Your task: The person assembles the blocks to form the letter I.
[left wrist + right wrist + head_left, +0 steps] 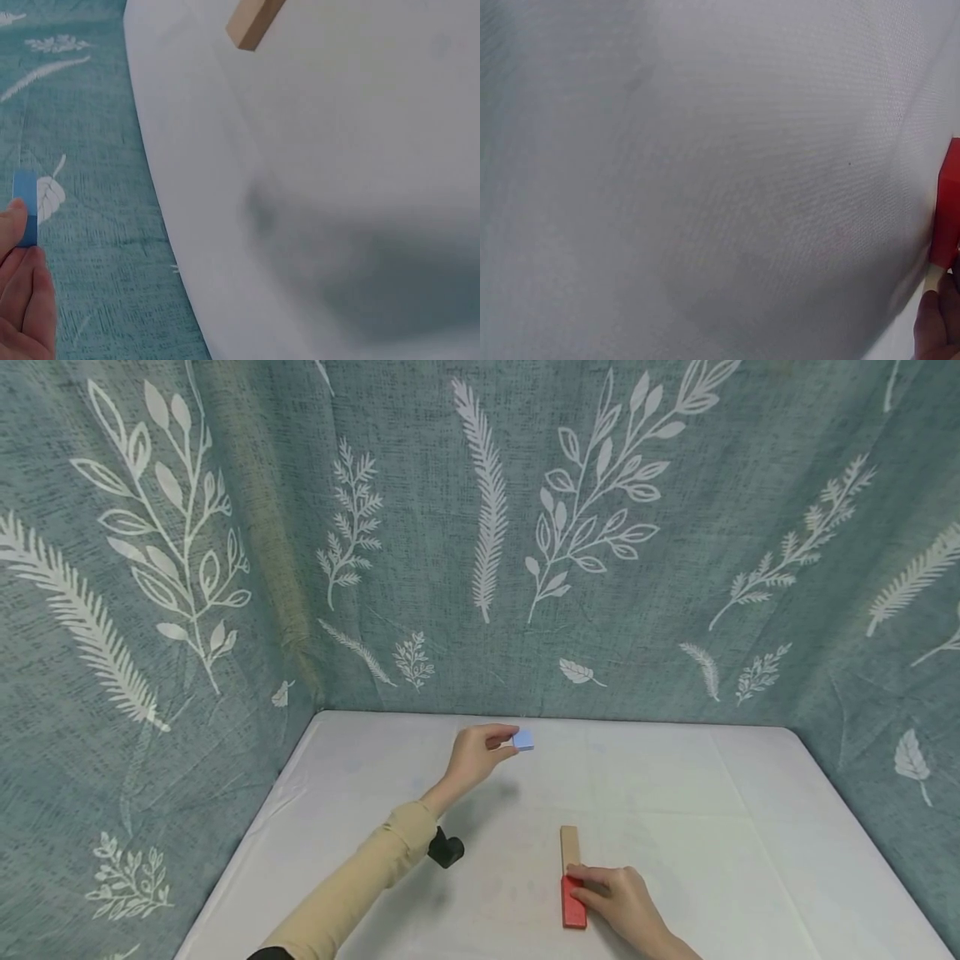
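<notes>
My left hand (472, 755) is raised over the far part of the table and pinches a small blue block (523, 740) between thumb and fingers. The same blue block (25, 191) shows at the left edge of the left wrist view, in the fingertips. Near the front, my right hand (626, 906) grips a red block (574, 914) around its far end. A plain wooden block (570, 847) lies end to end with the red one, in one line. In the right wrist view, the red block (949, 202) is partly cut off by the frame edge.
A white cloth covers the table (712, 827). Green leaf-patterned curtains (420, 527) hang behind it and at both sides. A black device (446, 850) is at my left sleeve.
</notes>
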Demonstrator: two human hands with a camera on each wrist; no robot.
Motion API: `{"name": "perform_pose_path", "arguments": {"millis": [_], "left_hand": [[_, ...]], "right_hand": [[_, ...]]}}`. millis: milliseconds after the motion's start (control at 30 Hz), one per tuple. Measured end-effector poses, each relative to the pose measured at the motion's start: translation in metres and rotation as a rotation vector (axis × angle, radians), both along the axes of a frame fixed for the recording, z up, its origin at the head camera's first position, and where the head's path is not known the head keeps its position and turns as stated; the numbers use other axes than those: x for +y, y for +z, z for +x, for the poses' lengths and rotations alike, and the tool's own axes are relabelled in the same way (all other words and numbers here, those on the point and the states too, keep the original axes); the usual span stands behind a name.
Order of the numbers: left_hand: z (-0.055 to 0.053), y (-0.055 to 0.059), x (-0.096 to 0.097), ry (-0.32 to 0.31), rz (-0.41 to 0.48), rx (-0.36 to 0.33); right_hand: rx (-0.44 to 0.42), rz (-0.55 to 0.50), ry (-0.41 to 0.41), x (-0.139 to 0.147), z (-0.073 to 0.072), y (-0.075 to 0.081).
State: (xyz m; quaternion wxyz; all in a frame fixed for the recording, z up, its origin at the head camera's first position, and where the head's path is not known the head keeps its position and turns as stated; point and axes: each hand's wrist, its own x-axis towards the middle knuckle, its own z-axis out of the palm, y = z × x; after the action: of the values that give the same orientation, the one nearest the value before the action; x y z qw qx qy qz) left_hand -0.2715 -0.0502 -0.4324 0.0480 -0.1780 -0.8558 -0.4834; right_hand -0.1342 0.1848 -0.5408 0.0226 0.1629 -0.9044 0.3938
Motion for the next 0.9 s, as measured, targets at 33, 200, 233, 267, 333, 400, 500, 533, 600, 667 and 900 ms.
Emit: {"name": "perform_pose_path", "arguments": {"millis": [33,200,233,267,333,400,500,533,600,667,900], "left_hand": [[0.000,0.000,0.002,-0.003,0.000,0.002],[-0.001,-0.001,0.011,-0.007,0.006,0.004],[-0.001,-0.001,0.013,-0.005,0.008,-0.002],[-0.002,-0.001,0.014,-0.005,0.009,-0.002],[-0.002,-0.001,0.017,-0.009,0.008,0.005],[-0.002,-0.001,0.020,-0.015,0.007,0.009],[-0.002,-0.003,0.025,-0.025,0.008,0.013],[-0.002,-0.003,0.026,-0.027,0.010,0.011],[-0.003,-0.005,0.029,-0.032,0.016,0.008],[-0.003,-0.007,0.032,-0.039,0.021,0.009],[-0.001,-0.015,0.038,-0.068,0.016,0.002]], "right_hand": [[0.000,0.001,-0.002,0.000,0.000,0.000],[-0.001,0.000,-0.002,0.000,0.000,0.000],[-0.003,0.000,-0.001,0.001,-0.001,0.000],[-0.004,-0.002,0.000,0.001,-0.001,0.000],[-0.007,-0.004,0.001,0.001,-0.001,0.000],[-0.007,-0.006,0.002,0.002,0.000,-0.001],[-0.008,-0.005,0.002,0.002,0.000,-0.001],[-0.010,-0.002,0.001,0.002,0.000,-0.001],[-0.017,0.000,-0.003,0.002,0.000,-0.001],[-0.025,0.003,-0.006,0.002,0.000,0.000],[0.043,0.037,0.001,0.001,-0.001,-0.004]]}}
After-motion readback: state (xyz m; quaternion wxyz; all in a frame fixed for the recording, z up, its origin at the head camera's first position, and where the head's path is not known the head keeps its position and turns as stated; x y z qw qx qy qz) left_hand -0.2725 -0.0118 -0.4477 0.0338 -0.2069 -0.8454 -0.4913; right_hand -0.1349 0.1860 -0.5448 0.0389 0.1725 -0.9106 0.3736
